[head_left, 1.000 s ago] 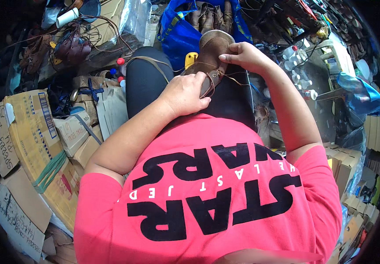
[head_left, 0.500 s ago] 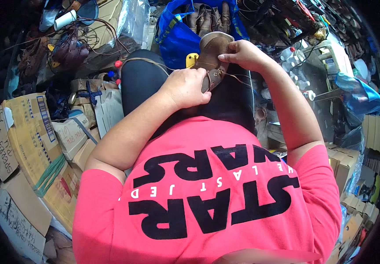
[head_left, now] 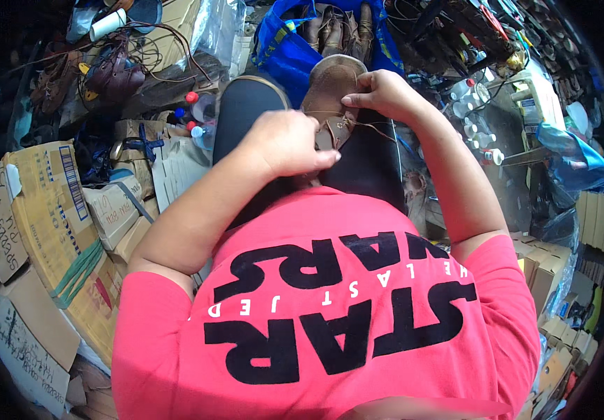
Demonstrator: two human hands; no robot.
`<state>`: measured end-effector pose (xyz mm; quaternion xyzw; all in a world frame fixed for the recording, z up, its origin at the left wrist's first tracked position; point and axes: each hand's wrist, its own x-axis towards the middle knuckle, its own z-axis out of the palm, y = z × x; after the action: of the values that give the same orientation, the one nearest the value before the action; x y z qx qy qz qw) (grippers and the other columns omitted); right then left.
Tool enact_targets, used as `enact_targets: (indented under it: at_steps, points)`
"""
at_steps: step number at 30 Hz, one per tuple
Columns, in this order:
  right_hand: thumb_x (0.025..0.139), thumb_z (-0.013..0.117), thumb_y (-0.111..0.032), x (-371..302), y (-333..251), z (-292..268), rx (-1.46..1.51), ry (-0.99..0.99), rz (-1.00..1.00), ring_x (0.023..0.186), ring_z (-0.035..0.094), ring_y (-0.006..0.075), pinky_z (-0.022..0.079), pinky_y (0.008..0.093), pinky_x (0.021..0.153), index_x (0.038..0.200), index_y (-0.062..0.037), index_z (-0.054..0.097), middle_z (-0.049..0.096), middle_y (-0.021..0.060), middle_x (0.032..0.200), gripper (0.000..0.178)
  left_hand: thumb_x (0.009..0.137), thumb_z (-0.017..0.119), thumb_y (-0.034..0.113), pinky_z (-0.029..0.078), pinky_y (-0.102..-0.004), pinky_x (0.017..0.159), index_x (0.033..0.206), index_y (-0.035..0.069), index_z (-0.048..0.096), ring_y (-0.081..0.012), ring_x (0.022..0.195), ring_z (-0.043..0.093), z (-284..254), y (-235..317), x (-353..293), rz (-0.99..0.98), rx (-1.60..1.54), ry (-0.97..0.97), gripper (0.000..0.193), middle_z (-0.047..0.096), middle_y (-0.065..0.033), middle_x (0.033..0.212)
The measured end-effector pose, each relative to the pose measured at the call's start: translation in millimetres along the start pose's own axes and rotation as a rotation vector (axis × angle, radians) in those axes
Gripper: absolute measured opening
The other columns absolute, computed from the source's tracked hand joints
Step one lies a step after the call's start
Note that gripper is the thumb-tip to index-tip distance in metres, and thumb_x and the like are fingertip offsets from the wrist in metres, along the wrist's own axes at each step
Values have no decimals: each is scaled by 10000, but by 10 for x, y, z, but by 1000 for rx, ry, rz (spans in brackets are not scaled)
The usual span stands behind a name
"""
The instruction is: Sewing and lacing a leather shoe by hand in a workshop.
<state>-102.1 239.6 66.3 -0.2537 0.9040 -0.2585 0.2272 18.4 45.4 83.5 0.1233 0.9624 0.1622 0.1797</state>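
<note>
A brown leather shoe [head_left: 330, 87] with a pale rim at its far end stands over my lap, between my thighs. My right hand [head_left: 379, 96] pinches its right side near the top, thumb on the leather. At the shoe's lower left is my left hand [head_left: 281, 143], fingers curled and thumb stretched toward the shoe; what its fingers hold is hidden. Thin brown thread [head_left: 372, 127] trails from the stitched part of the shoe to the right. A thin cord [head_left: 263, 79] curves over my left thigh.
A blue bag [head_left: 274, 52] holding several brown shoes [head_left: 344, 31] stands ahead. Cardboard boxes [head_left: 43, 203] crowd the left side, and a maroon leather shoe [head_left: 116, 78] lies at the far left. Small plastic bottles [head_left: 487, 156] stand on the right beside a blue plastic bag [head_left: 571, 157].
My left hand has shifted slightly left, its thumb now farther from the fingers. The yellow piece beside it is out of sight. The shoe and right hand have moved slightly left.
</note>
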Motion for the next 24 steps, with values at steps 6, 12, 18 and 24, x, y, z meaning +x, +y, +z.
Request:
enact_targets:
  at_steps: [6, 12, 18, 24]
  points:
    - [739, 754, -401, 74, -23, 3, -47, 42, -72, 705, 637, 288, 505, 394, 692, 900, -49, 702, 644, 153, 727, 391, 786, 702, 244, 494, -365, 855, 1026, 65, 679, -280, 985, 623, -159, -281, 472, 254, -313, 478, 300, 644, -155, 1033]
    - [788, 724, -369, -309, -132, -45, 61, 312, -226, 707, 619, 293, 491, 394, 650, 828, -25, 660, 611, 145, 726, 351, 740, 748, 163, 384, -355, 1015, 1179, 115, 548, -278, 1168, 483, 92, -348, 966, 349, -542, 352, 485, 513, -119, 1198]
    - [836, 639, -342, -289, -87, 42, -38, -32, -277, 655, 600, 355, 464, 421, 596, 755, -17, 626, 595, 189, 677, 336, 702, 785, 185, 389, -358, 1008, 1136, 82, 545, -281, 1150, 480, 166, -363, 1046, 325, -558, 325, 507, 514, -133, 1155]
    - [819, 624, -163, -483, -154, -79, -69, -70, -373, 598, 518, 287, 410, 363, 567, 718, 15, 532, 523, 159, 644, 224, 673, 825, 243, 434, -354, 959, 1138, 35, 557, -280, 1078, 541, 185, -355, 1067, 262, -537, 346, 576, 558, -142, 1091]
